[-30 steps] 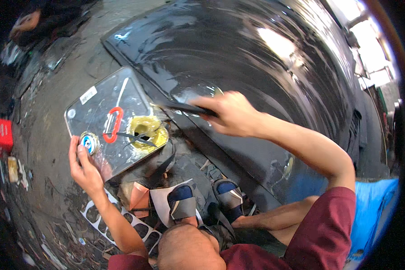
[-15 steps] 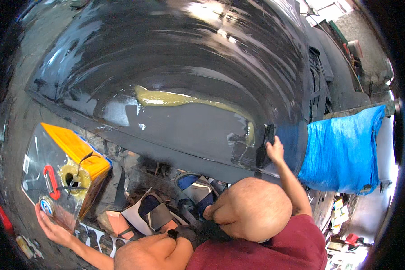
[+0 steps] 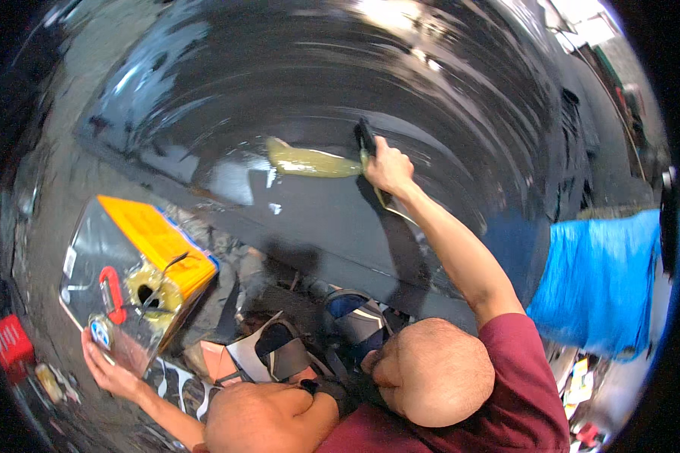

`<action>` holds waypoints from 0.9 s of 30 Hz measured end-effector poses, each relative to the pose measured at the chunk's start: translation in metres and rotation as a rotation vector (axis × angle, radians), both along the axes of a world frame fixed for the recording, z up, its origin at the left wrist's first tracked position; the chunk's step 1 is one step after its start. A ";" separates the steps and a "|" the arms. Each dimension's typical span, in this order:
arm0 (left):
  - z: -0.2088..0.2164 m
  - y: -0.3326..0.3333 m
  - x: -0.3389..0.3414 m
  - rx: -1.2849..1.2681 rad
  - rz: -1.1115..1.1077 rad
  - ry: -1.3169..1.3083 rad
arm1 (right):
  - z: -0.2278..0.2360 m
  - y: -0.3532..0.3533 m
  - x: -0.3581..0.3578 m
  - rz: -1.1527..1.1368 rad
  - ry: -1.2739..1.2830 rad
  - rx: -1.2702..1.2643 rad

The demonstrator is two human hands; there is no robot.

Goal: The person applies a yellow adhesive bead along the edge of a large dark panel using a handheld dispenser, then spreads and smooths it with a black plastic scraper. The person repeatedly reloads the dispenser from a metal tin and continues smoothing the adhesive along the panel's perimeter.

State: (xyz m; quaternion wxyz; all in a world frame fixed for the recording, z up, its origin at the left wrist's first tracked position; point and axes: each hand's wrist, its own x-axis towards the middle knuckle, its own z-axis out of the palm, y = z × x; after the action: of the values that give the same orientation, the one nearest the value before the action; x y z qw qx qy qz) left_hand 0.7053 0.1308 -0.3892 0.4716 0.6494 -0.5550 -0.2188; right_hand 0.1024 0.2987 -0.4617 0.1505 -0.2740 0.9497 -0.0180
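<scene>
My right hand (image 3: 390,167) is closed round a black flat spreader (image 3: 366,137). It stands at the right end of a pool of yellowish glue (image 3: 310,160). The glue lies on a large dark sheet (image 3: 317,211), glossy and streaked at its far part. A thin glue trail runs on from the spreader toward the lower right. At the lower left, my left hand (image 3: 112,371) grips the near edge of a square metal tin (image 3: 83,264). Orange shows on the tin's side, a red handle on its top, and glue rings its round opening.
Blue plastic sheeting (image 3: 597,287) hangs at the right. My bare knees (image 3: 438,370) and sandalled feet (image 3: 355,321) are close in front, with cut scraps (image 3: 219,359) around them. A red object (image 3: 11,347) lies at the far left.
My right hand has swept the spreader leftward and away from me along the glue, from the sheet's right part to its middle. My left hand stays at the tin. The whole view has shifted slightly.
</scene>
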 end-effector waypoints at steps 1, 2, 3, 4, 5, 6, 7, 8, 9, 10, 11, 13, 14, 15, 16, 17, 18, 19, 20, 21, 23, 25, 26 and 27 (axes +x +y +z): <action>0.003 0.002 -0.001 -0.005 0.007 0.032 | -0.007 -0.031 0.012 0.091 0.010 -0.011; 0.004 0.003 -0.002 -0.004 0.010 0.070 | -0.012 -0.057 0.024 0.178 0.025 -0.016; 0.008 0.005 -0.005 -0.003 0.026 0.040 | -0.014 -0.083 0.034 0.243 -0.003 -0.031; 0.007 0.005 -0.009 -0.011 0.032 0.084 | -0.014 -0.104 0.040 0.301 -0.025 -0.045; 0.006 0.005 -0.010 -0.010 0.017 0.097 | -0.021 -0.120 0.045 0.427 0.039 -0.145; 0.004 0.004 -0.011 -0.007 -0.001 0.105 | -0.024 -0.134 0.051 0.546 0.028 -0.180; 0.004 0.005 -0.012 0.003 0.002 0.169 | -0.025 -0.148 0.060 0.666 0.015 -0.217; 0.003 0.006 -0.012 -0.006 0.002 0.180 | -0.025 -0.157 0.069 0.781 0.003 -0.254; 0.004 0.007 -0.018 -0.002 0.004 0.188 | -0.023 -0.159 0.080 0.927 -0.014 -0.338; 0.007 0.008 -0.022 -0.008 0.009 0.197 | -0.026 -0.161 0.092 1.083 -0.008 -0.236; 0.009 0.009 -0.020 -0.015 0.010 0.201 | -0.028 -0.157 0.101 1.258 -0.049 -0.267; 0.006 0.010 -0.015 -0.022 0.009 0.211 | -0.024 -0.146 0.117 1.326 -0.083 -0.383; 0.007 0.010 -0.014 -0.028 0.016 0.208 | -0.017 -0.141 0.121 1.218 -0.080 -0.472; 0.009 0.010 -0.016 -0.029 0.023 0.207 | -0.003 -0.137 0.121 1.108 -0.080 -0.551; 0.009 0.012 -0.019 -0.022 0.028 0.207 | 0.018 -0.134 0.112 0.883 -0.003 -0.573; 0.009 0.015 -0.019 -0.012 0.026 0.220 | 0.036 -0.131 0.103 0.643 0.110 -0.346; 0.007 0.012 -0.023 -0.013 0.013 0.248 | 0.022 -0.124 0.082 0.467 0.148 -0.179; 0.006 0.009 -0.022 -0.020 0.004 0.268 | 0.002 -0.117 0.086 0.418 0.169 -0.079; 0.005 0.006 -0.020 -0.026 0.005 0.251 | -0.014 -0.109 0.097 0.372 0.188 0.014; 0.007 0.007 -0.016 -0.029 0.014 0.222 | -0.024 -0.108 0.119 0.400 0.162 -0.002; 0.013 0.011 -0.021 -0.018 0.016 0.197 | -0.038 -0.104 0.146 0.500 0.209 -0.128; 0.012 0.010 -0.023 -0.005 0.022 0.199 | -0.037 -0.117 0.155 0.531 0.196 -0.171; 0.012 0.010 -0.023 0.001 0.023 0.200 | -0.042 -0.118 0.160 0.563 0.201 -0.209; 0.012 0.010 -0.023 0.004 0.027 0.183 | -0.047 -0.115 0.171 0.647 0.222 -0.215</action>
State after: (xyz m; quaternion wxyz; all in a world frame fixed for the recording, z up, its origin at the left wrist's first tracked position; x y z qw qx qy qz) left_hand 0.6823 0.1403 -0.3773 0.5218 0.6351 -0.5004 -0.2720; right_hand 0.2735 0.1836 -0.5086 0.0147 -0.5751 0.8170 -0.0392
